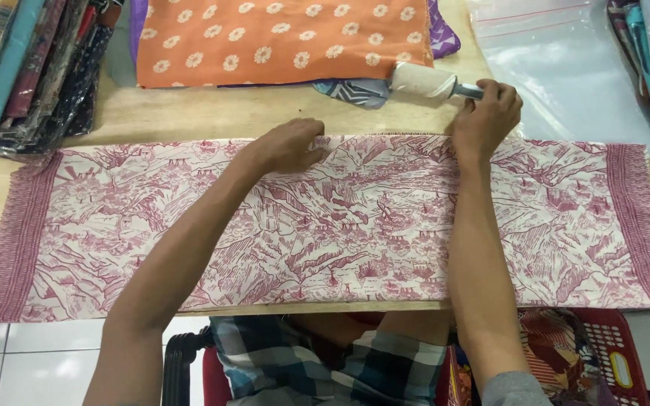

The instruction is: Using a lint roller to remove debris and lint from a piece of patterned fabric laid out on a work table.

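Note:
A long cream cloth printed with dark red landscape drawings [355, 225] lies flat across the wooden table [189, 113], its fringed red borders at both ends. My left hand [289, 144] rests palm down on the cloth's far edge, pressing it. My right hand [488, 113] grips the metal handle of a lint roller [424, 80], whose pale roll lies just past the cloth's far edge, pointing left.
An orange cloth with white daisies [280, 37] lies folded at the back, over purple and grey patterned fabric. Stacked bagged fabrics [31, 68] sit at the back left, more at the right edge. A clear zip bag [558, 60] lies back right. A red basket [611, 353] stands below.

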